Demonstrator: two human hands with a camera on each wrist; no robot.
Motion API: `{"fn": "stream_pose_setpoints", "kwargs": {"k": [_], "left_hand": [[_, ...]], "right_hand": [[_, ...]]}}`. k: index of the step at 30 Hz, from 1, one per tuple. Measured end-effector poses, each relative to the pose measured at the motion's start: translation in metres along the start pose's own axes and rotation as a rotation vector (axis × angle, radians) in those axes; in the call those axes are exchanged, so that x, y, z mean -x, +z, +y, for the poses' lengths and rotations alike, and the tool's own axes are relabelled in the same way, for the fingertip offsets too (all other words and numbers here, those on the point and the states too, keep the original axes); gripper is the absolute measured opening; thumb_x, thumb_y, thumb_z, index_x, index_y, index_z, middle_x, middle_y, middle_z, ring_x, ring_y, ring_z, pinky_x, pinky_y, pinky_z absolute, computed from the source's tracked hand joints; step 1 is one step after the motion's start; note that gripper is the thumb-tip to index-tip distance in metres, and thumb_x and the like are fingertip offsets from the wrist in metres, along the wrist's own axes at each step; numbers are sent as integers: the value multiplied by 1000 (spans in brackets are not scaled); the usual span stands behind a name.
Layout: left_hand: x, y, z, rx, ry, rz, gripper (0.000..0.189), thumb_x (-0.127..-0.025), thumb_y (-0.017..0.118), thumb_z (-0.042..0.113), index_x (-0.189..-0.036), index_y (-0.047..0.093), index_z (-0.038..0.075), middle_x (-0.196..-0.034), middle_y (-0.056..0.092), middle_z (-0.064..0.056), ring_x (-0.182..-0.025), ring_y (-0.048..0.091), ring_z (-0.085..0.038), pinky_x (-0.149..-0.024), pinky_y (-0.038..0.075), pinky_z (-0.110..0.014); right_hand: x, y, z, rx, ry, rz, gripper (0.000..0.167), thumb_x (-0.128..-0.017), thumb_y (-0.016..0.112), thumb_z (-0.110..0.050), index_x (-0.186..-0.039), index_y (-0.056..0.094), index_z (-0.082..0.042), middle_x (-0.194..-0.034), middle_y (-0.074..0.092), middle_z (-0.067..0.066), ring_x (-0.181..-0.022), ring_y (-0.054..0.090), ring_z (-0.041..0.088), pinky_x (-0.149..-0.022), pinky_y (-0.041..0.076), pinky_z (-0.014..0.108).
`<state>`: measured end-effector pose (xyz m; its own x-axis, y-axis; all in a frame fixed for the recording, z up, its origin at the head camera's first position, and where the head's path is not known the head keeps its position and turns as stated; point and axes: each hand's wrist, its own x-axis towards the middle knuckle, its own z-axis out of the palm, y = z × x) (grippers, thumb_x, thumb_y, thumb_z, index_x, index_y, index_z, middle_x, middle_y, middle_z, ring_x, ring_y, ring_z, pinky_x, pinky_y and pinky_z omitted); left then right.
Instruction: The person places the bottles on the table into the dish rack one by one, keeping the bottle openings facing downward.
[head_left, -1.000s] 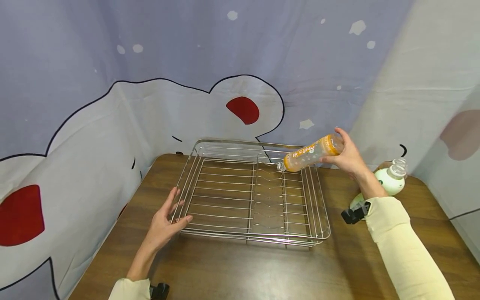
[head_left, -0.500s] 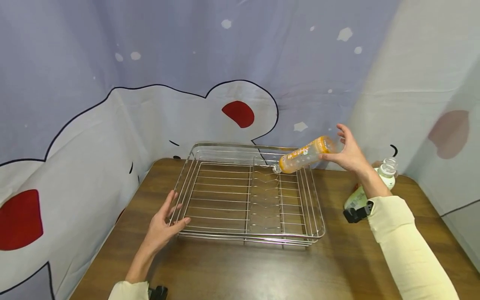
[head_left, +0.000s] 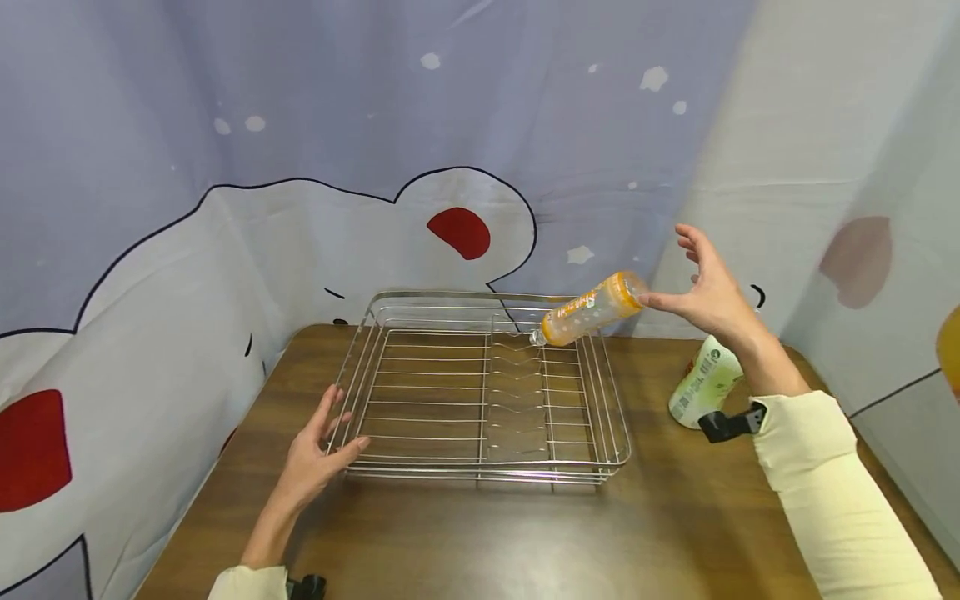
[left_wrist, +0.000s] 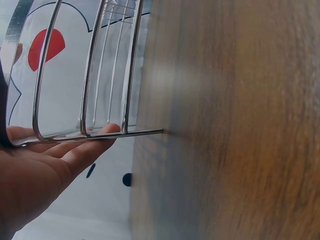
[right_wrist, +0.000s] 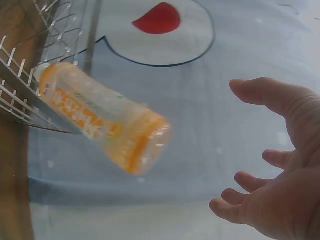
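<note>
A clear plastic bottle (head_left: 588, 312) with an orange label leans neck-down over the back right of a wire dish rack (head_left: 525, 462). Its neck lies among the wires, and its base points up to the right. My right hand (head_left: 712, 292) is beside that base with thumb and fingers spread; the right wrist view shows a gap between this hand (right_wrist: 280, 190) and the bottle (right_wrist: 100, 117). At the rack's left side my left hand (head_left: 311, 458) holds the frame, thumb on the inner side and fingers along the outer wires (left_wrist: 37, 95).
A green-and-white bottle (head_left: 705, 383) stands on the wooden table (head_left: 450, 542) to the right of the rack, partly behind my right forearm. A printed curtain (head_left: 337, 250) hangs along the back and sides. Something orange (head_left: 951, 350) shows at the right edge.
My right hand has let go of the orange-labelled bottle and drawn away to the right, its fingers spreading. The bottle stays leaning on the rack. My left hand keeps its place on the rack.
</note>
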<state>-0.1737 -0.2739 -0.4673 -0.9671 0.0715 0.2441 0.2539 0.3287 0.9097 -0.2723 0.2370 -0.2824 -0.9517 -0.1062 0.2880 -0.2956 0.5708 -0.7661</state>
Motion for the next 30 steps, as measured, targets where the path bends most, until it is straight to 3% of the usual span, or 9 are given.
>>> {"fn": "stream_pose_setpoints", "kwargs": {"k": [6, 15, 23, 26, 30], "left_hand": [[0, 0, 0, -42, -19, -4, 95, -89, 73, 8, -160, 10, 11, -160, 19, -21, -134, 39, -45, -78, 50, -17], [0, 0, 1, -90, -22, -10, 94, -90, 72, 11, -160, 9, 11, -160, 19, -21, -135, 40, -45, -83, 47, -17], [-2, 0, 5, -104, -27, -12, 95, -90, 73, 10, -160, 8, 10, -160, 20, -20, -134, 42, -43, -92, 48, -49], [-1, 0, 4, -113, -36, -8, 95, -90, 73, 10, -160, 8, 10, -160, 21, -20, -133, 43, -41, -93, 48, -44], [-1, 0, 4, -118, -29, -2, 95, -89, 74, 10, -159, 10, 9, -159, 23, -20, -132, 44, -41, -89, 49, -27]], "right_hand": [[15, -20, -6, -5, -37, 51, 103, -80, 81, -8, -158, 14, -11, -160, 20, 16, -146, 19, 33, -115, 20, 52], [41, -46, 5, -28, -6, 135, 99, -82, 81, -10, -158, 18, -15, -159, 24, 16, -146, 23, 28, -117, 21, 44], [58, -59, 29, -74, 16, 202, 94, -85, 76, -2, -157, 19, -16, -157, 27, 17, -144, 27, 22, -105, 29, 12], [64, -60, 41, -118, 19, 240, 91, -85, 74, 1, -156, 20, -16, -152, 33, 10, -140, 31, 17, -106, 30, 14], [74, -59, 61, -267, 13, 311, 87, -84, 72, 8, -153, 25, -15, -138, 40, -5, -133, 37, 14, -105, 33, 16]]}}
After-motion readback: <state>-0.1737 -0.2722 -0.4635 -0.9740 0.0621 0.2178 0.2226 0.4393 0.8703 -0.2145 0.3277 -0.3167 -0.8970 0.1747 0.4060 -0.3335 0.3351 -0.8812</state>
